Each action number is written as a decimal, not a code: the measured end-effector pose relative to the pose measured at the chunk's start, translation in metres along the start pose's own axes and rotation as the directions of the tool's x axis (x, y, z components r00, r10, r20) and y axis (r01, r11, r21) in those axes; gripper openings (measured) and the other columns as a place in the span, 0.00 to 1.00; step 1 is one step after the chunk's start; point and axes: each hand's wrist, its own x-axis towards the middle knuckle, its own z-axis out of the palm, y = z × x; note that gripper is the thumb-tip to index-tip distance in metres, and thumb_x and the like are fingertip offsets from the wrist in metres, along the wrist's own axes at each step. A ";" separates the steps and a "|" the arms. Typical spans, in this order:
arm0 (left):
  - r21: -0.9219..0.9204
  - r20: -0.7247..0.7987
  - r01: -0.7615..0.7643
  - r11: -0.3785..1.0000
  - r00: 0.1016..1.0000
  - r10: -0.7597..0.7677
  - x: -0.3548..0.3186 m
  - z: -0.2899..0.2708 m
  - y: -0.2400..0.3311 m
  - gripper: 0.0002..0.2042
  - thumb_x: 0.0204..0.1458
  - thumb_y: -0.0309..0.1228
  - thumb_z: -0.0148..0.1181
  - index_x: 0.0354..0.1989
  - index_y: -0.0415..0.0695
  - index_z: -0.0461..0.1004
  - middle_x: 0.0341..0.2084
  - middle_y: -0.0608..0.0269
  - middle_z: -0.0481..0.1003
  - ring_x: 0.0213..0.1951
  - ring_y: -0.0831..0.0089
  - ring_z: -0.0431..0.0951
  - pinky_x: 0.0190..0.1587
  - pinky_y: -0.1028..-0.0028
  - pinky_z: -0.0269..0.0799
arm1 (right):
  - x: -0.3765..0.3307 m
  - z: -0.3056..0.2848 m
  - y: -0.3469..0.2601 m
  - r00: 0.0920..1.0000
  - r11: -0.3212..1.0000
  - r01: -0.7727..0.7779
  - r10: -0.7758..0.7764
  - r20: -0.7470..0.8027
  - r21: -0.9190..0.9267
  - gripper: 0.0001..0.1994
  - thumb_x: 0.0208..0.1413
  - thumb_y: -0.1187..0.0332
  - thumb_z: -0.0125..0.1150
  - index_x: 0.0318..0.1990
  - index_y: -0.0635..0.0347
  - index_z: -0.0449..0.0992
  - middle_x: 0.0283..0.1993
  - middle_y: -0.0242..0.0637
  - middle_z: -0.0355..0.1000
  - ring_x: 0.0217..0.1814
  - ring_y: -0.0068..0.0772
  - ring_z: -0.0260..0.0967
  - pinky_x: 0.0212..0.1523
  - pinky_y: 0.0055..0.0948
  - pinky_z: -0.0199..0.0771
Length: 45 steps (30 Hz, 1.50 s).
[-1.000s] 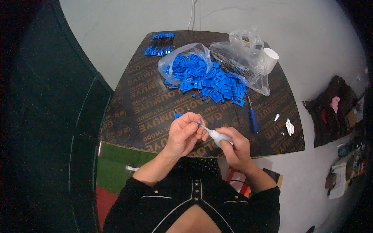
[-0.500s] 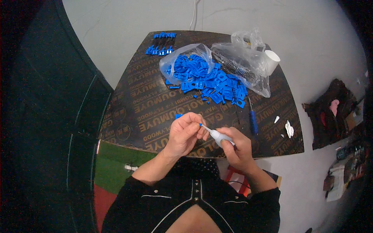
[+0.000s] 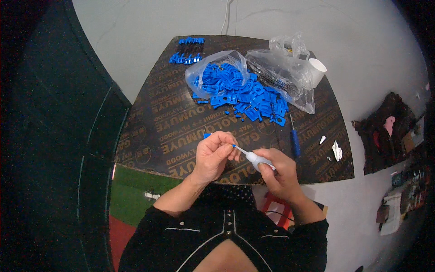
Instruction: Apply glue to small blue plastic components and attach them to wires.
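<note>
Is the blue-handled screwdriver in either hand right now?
No, the blue-handled screwdriver lies on the board beside the right hand, which grips a small white bottle.

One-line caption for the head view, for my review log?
Left hand pinches a small blue part; right hand aims a white tool at it.
</note>
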 end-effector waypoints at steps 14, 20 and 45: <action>0.101 -0.018 -0.009 0.995 1.000 0.011 0.000 0.000 0.000 0.05 0.56 0.25 0.53 0.36 0.36 0.68 0.28 0.62 0.69 0.27 0.77 0.68 0.31 0.79 0.64 | 0.006 -0.008 0.001 0.994 0.994 0.105 -0.105 -0.010 -0.034 0.11 0.49 0.75 0.56 0.43 0.62 0.72 0.29 0.44 0.69 0.29 0.46 0.69 0.31 0.37 0.69; 0.140 -0.014 -0.019 0.990 1.000 0.021 0.000 -0.002 -0.001 0.05 0.56 0.25 0.52 0.36 0.35 0.68 0.27 0.62 0.69 0.27 0.78 0.68 0.31 0.80 0.64 | 0.009 -0.013 0.000 0.990 0.987 0.139 -0.138 0.021 -0.081 0.12 0.48 0.75 0.57 0.43 0.63 0.72 0.28 0.44 0.69 0.29 0.46 0.69 0.30 0.38 0.69; 0.099 -0.019 0.006 0.995 1.000 -0.004 -0.003 0.000 -0.003 0.05 0.57 0.25 0.52 0.37 0.35 0.68 0.26 0.63 0.69 0.26 0.79 0.68 0.32 0.80 0.66 | 0.018 -0.030 -0.011 0.976 0.972 0.170 -0.144 0.161 -0.164 0.12 0.48 0.74 0.59 0.42 0.61 0.70 0.30 0.45 0.70 0.31 0.48 0.70 0.30 0.40 0.69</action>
